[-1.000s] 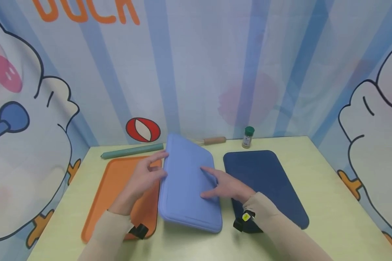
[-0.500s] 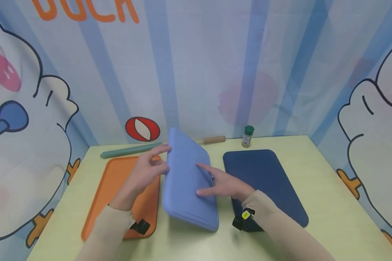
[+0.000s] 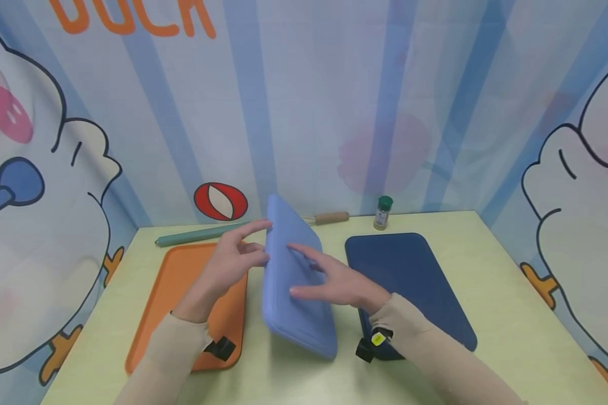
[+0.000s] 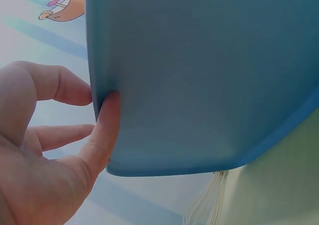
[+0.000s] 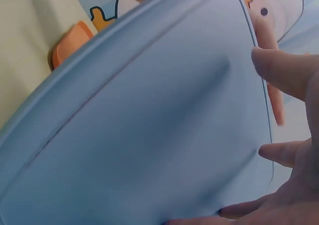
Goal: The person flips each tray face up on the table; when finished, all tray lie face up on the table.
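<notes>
A light blue tray (image 3: 299, 287) is tilted steeply at the middle of the table, its left edge raised and its underside toward the right. My left hand (image 3: 228, 259) pinches that raised edge; in the left wrist view the thumb lies on the inner face of the tray (image 4: 199, 85) and the fingers are at the outer side. My right hand (image 3: 342, 278) has its fingers spread against or close to the underside, as the right wrist view of the hand (image 5: 294, 180) shows. An orange tray (image 3: 182, 292) lies to the left and a dark blue tray (image 3: 410, 287) to the right.
A green stick-like roll (image 3: 197, 233) lies along the back edge of the table (image 3: 491, 315). Beside it is a whisk (image 3: 331, 217) with a wooden handle, partly hidden by the tray. A small green-capped spice jar (image 3: 383, 214) stands at the back right. A printed curtain (image 3: 304, 112) hangs behind.
The light blue tray has tipped further upright, its left edge moving up and to the right. My left hand went along with that edge; my right hand shifted slightly left across the underside.
</notes>
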`<state>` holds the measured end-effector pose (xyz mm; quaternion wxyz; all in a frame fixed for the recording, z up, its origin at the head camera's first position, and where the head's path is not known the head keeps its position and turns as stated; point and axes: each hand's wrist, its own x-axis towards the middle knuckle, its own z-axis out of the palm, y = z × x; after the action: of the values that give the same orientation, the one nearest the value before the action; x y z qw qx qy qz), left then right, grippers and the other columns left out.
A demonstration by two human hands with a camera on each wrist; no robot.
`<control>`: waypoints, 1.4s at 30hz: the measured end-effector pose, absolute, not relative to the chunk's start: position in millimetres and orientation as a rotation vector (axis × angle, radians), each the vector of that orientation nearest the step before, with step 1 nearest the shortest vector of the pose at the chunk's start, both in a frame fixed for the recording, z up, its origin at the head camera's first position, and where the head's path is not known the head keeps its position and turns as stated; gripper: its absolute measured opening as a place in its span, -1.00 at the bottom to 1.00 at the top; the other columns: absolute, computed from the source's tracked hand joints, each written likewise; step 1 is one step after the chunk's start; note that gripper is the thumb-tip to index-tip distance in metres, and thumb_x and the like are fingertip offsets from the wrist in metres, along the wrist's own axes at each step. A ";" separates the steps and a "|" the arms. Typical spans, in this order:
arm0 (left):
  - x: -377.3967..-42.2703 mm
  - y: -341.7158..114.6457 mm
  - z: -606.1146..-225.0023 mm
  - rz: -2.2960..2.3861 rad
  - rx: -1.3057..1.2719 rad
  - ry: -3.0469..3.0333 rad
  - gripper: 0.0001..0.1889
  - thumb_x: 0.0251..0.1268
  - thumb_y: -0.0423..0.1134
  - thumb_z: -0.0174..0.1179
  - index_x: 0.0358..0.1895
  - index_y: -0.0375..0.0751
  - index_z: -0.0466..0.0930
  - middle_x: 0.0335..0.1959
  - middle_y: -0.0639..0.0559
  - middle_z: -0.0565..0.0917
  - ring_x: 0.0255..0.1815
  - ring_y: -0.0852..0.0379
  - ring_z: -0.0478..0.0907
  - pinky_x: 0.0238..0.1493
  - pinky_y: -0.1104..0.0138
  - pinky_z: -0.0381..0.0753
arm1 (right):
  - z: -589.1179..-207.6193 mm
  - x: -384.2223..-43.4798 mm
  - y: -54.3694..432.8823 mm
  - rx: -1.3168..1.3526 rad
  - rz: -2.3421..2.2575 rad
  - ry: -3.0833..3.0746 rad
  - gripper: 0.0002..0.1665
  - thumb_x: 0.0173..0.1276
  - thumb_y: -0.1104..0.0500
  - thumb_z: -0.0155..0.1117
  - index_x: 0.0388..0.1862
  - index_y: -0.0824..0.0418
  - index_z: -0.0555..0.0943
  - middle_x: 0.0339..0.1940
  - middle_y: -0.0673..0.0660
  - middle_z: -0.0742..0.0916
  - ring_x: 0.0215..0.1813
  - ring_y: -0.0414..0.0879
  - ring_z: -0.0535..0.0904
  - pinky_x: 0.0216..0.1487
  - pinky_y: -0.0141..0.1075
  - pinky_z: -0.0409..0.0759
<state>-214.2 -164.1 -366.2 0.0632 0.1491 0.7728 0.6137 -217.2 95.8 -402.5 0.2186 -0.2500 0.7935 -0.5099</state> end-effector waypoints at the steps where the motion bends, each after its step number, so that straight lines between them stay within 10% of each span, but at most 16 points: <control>1: -214.4 -163.4 -365.3 1.859 0.458 2.330 -0.33 0.37 -0.47 0.15 0.56 -0.16 0.38 0.16 -0.30 0.72 -0.07 -0.02 0.79 0.04 0.13 0.76 | -400.4 -216.0 94.4 -0.696 -1.418 2.196 0.03 0.36 -0.23 0.47 0.69 -0.43 0.13 0.75 -0.05 0.12 0.69 0.23 0.12 0.54 0.34 0.23; 26: -210.6 -146.3 -353.2 1.918 0.531 2.255 -0.34 0.43 -0.41 0.21 0.58 -0.06 0.37 0.64 0.08 0.25 0.22 -0.11 0.69 0.14 0.08 0.73 | -368.2 -210.6 84.1 -0.739 -1.385 2.244 0.10 0.37 -0.31 0.41 0.67 -0.61 -0.07 0.75 -0.08 0.06 0.63 0.23 0.23 0.41 0.31 0.42; 42: -211.1 -139.0 -352.9 1.953 0.592 2.224 -0.44 0.58 -0.42 0.03 0.57 -0.09 0.35 0.64 0.00 0.26 0.22 -0.18 0.64 0.13 0.07 0.74 | -347.5 -210.5 79.8 -0.837 -1.219 2.376 0.02 0.38 -0.30 0.35 0.72 -0.35 0.10 0.69 0.06 0.29 0.54 0.12 0.39 0.32 0.19 0.55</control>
<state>-211.1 -139.0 -352.9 0.0616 0.1959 0.7355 0.6457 -210.5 79.8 -347.5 0.1707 -0.2945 0.8366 -0.4292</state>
